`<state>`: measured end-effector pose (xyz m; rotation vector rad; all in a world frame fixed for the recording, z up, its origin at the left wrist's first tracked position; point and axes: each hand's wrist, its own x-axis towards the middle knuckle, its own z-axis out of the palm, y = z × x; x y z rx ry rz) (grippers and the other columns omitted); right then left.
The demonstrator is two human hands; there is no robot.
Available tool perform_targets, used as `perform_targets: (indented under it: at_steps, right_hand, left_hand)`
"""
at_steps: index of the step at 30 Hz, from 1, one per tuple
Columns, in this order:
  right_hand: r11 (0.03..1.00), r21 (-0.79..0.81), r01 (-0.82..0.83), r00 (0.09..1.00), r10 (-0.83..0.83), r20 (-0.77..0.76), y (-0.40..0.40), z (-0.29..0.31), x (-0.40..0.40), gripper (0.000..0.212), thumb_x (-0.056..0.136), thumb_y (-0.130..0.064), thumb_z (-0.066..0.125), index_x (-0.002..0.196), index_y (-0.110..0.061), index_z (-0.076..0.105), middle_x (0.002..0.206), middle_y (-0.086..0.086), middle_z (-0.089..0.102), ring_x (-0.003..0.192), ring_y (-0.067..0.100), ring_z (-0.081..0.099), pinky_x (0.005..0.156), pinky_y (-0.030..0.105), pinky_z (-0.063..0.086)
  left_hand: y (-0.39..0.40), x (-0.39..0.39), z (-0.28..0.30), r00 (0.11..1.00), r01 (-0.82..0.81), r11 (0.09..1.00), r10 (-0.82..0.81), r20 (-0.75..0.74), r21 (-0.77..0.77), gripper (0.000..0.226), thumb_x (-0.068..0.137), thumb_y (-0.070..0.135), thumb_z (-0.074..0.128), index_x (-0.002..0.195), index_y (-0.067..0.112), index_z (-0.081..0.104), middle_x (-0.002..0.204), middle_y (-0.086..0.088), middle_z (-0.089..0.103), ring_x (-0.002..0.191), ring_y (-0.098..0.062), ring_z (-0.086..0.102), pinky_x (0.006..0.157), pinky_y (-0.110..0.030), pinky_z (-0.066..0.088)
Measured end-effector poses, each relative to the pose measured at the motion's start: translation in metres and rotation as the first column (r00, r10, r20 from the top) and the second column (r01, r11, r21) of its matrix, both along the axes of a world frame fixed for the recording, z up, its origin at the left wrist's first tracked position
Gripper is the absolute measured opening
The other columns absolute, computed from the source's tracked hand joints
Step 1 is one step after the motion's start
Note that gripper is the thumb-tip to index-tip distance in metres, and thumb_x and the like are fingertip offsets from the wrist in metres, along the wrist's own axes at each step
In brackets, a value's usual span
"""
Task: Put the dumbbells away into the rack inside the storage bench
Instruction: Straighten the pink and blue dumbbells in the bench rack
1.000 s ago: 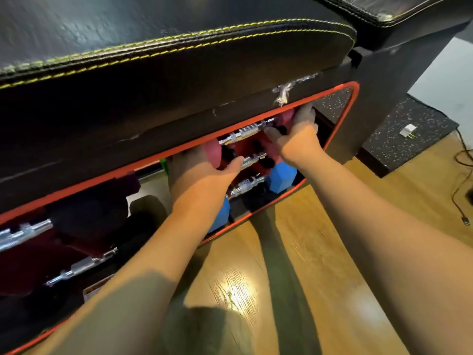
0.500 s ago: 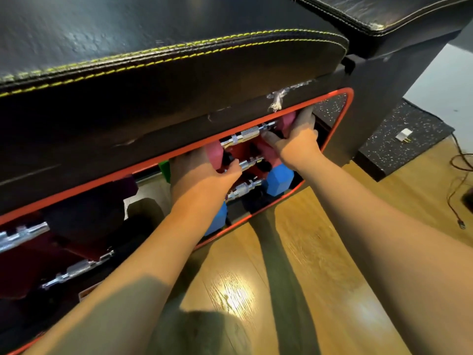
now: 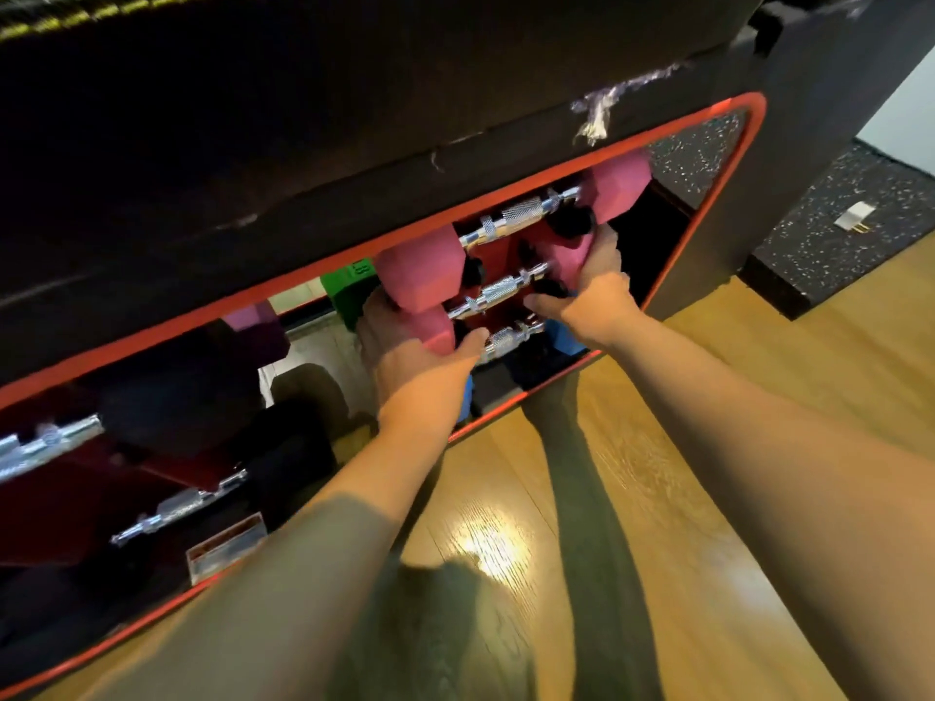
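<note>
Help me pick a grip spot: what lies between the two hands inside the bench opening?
In the head view, chrome dumbbell handles span the gap between the left hand and right hand, with red rack behind them.

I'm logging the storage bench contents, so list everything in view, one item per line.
Storage bench: one, black padded top, red-trimmed opening.
Pink dumbbells: two, upper and middle rack rows, right section.
Blue dumbbell: one, bottom row, mostly hidden.
Green dumbbell: one, behind the left hand.
Dark dumbbells: at least two, dark heads, left section, blurred.
Label card: one, red and white, bottom left of opening.
Rubber mat: one, black speckled, right.
Wooden floor: light brown, below.
Left hand: gripping middle pink dumbbell's left head.
Right hand: gripping its right head.
</note>
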<state>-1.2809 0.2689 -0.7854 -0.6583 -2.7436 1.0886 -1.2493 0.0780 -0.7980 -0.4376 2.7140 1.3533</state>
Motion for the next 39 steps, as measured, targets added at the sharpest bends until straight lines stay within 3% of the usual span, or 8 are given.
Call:
perform_targets:
  at_steps: [4, 8, 11, 17, 21, 25, 33, 39]
  right_hand:
    - [0.998, -0.011, 0.054, 0.998, -0.054, -0.012, 0.004, -0.002, -0.005, 0.093, 0.069, -0.038, 0.082, 0.137, -0.013, 0.024, 0.135, 0.018, 0.042, 0.124, 0.041, 0.04, 0.103, 0.051, 0.037]
    - [0.99, -0.024, 0.14, 0.99, -0.14, 0.011, 0.003, -0.007, -0.003, 0.096, 0.068, -0.048, 0.08, 0.141, -0.017, 0.025, 0.137, 0.01, 0.041, 0.122, 0.036, 0.041, 0.102, 0.047, 0.036]
    - [0.986, 0.074, 0.152, 0.977, -0.161, 0.137, -0.001, -0.007, -0.003, 0.095, 0.073, -0.058, 0.072, 0.142, -0.01, 0.027, 0.136, 0.014, 0.04, 0.122, 0.039, 0.04, 0.101, 0.048, 0.036]
    - [0.992, -0.122, -0.02, 0.992, 0.005, -0.123, 0.011, -0.015, 0.005, 0.117, 0.064, -0.046, 0.085, 0.148, -0.035, 0.004, 0.15, 0.009, 0.031, 0.133, 0.036, 0.033, 0.109, 0.053, 0.031]
    - [0.972, -0.232, 0.023, 0.992, -0.052, -0.117, 0.026, -0.034, 0.026, 0.135, 0.061, -0.043, 0.089, 0.153, -0.024, -0.008, 0.161, 0.002, 0.007, 0.147, 0.025, 0.013, 0.119, 0.048, 0.02]
    - [0.995, 0.047, -0.085, 0.985, 0.077, 0.152, 0.033, -0.057, 0.029, 0.119, 0.072, -0.038, 0.083, 0.155, -0.021, -0.002, 0.156, 0.017, 0.021, 0.143, 0.035, 0.024, 0.113, 0.05, 0.03]
    - [0.996, 0.083, -0.043, 0.992, 0.033, 0.124, 0.031, -0.071, 0.019, 0.093, 0.092, -0.028, 0.064, 0.155, -0.024, -0.004, 0.139, 0.016, 0.033, 0.113, 0.034, 0.05, 0.086, 0.031, 0.038]
    - [0.999, 0.052, -0.006, 0.992, -0.001, 0.126, 0.025, -0.078, 0.02, 0.091, 0.095, -0.026, 0.058, 0.153, -0.024, -0.012, 0.151, 0.016, 0.021, 0.126, 0.035, 0.044, 0.09, 0.03, 0.035]
  left_hand:
    - [0.007, 0.006, -0.015, 0.99, 0.083, 0.996, -0.079, -0.118, 0.031, 0.062, 0.066, 0.071, 0.064, 0.079, 0.012, 0.053, 0.064, 0.004, 0.051, 0.056, -0.018, 0.05, 0.054, -0.023, 0.037]
    - [0.002, -0.021, -0.022, 1.0, 0.027, 0.985, -0.027, 0.004, -0.169, 0.093, 0.062, 0.075, 0.062, 0.123, 0.005, 0.056, 0.116, -0.013, 0.062, 0.108, -0.034, 0.059, 0.092, -0.04, 0.051]
    - [0.001, -0.018, -0.024, 1.0, 0.009, 0.993, -0.007, 0.016, -0.116, 0.092, 0.059, 0.077, 0.063, 0.12, 0.008, 0.058, 0.108, -0.009, 0.064, 0.104, -0.032, 0.061, 0.088, -0.039, 0.054]
    - [-0.001, -0.008, -0.013, 1.0, 0.016, 0.999, -0.017, -0.022, -0.044, 0.09, 0.05, 0.084, 0.066, 0.1, 0.01, 0.058, 0.077, -0.002, 0.06, 0.081, -0.028, 0.065, 0.064, -0.028, 0.046]
    - [-0.019, 0.013, -0.025, 0.978, 0.034, 0.986, 0.0, -0.207, 0.164, 0.118, 0.041, 0.069, 0.084, 0.134, 0.019, 0.033, 0.112, -0.004, 0.062, 0.104, -0.018, 0.062, 0.086, -0.032, 0.053]
    - [-0.023, 0.017, -0.049, 0.996, 0.074, 0.997, -0.074, -0.059, 0.001, 0.111, 0.049, 0.053, 0.09, 0.136, 0.006, 0.039, 0.129, -0.014, 0.051, 0.121, -0.031, 0.05, 0.102, -0.045, 0.044]
    - [-0.013, 0.018, -0.06, 0.992, 0.088, 0.979, -0.102, -0.071, -0.182, 0.097, 0.063, 0.042, 0.086, 0.137, 0.004, 0.035, 0.129, -0.019, 0.045, 0.117, -0.039, 0.047, 0.099, -0.05, 0.043]
    - [-0.016, 0.024, -0.055, 0.981, 0.122, 0.956, -0.156, -0.111, -0.268, 0.096, 0.067, 0.048, 0.082, 0.137, 0.001, 0.035, 0.127, -0.019, 0.047, 0.114, -0.038, 0.049, 0.095, -0.049, 0.045]
